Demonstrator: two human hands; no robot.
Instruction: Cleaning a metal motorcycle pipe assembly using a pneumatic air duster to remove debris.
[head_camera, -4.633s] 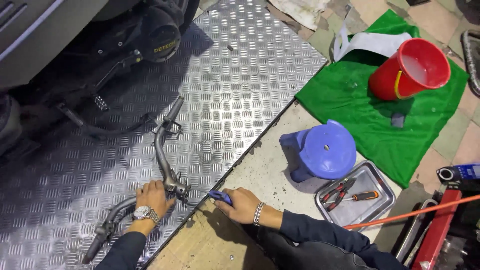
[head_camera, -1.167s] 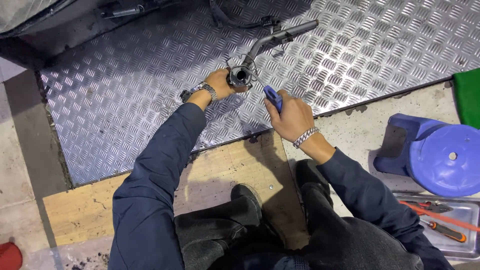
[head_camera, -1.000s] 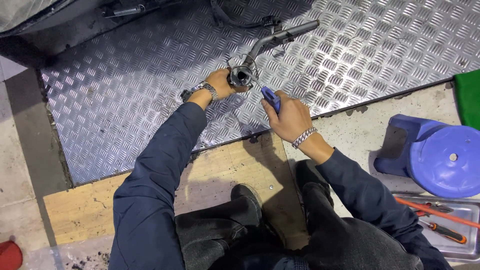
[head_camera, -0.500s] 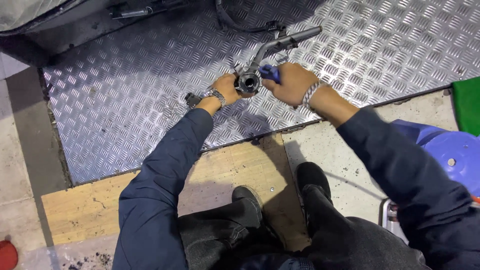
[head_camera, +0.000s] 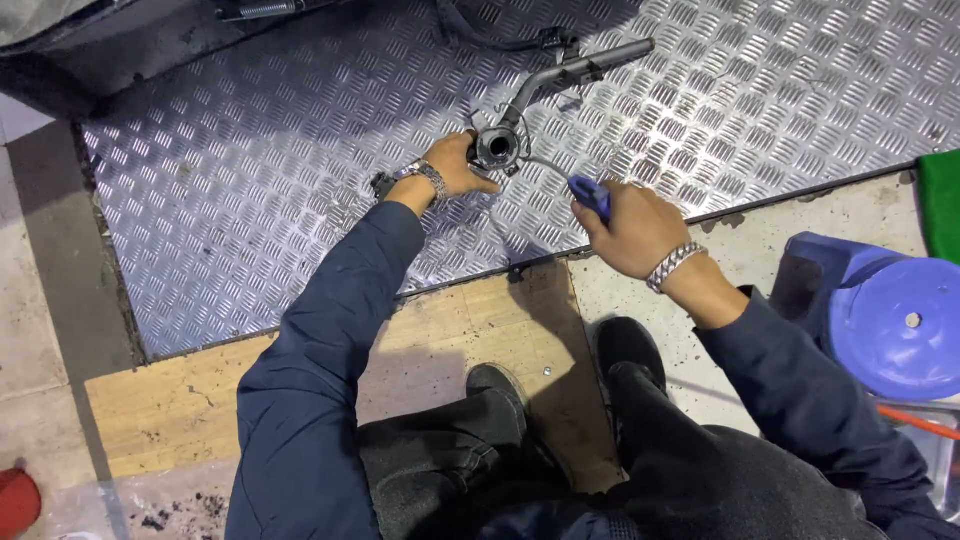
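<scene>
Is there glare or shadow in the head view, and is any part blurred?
Head view: the diamond plate floor shines with bright patches of glare, strongest at upper right; a dark shadow covers the top left; the left hand, the metal pipe and the right hand with its blue-handled tool look sharp; frame edges bend slightly.

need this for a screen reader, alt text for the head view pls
A person's left hand steadies a bent grey metal pipe on a silver tread-plate floor, while the right hand grips a blue-handled tool beside it. A round blue plastic stool stands at right.
</scene>
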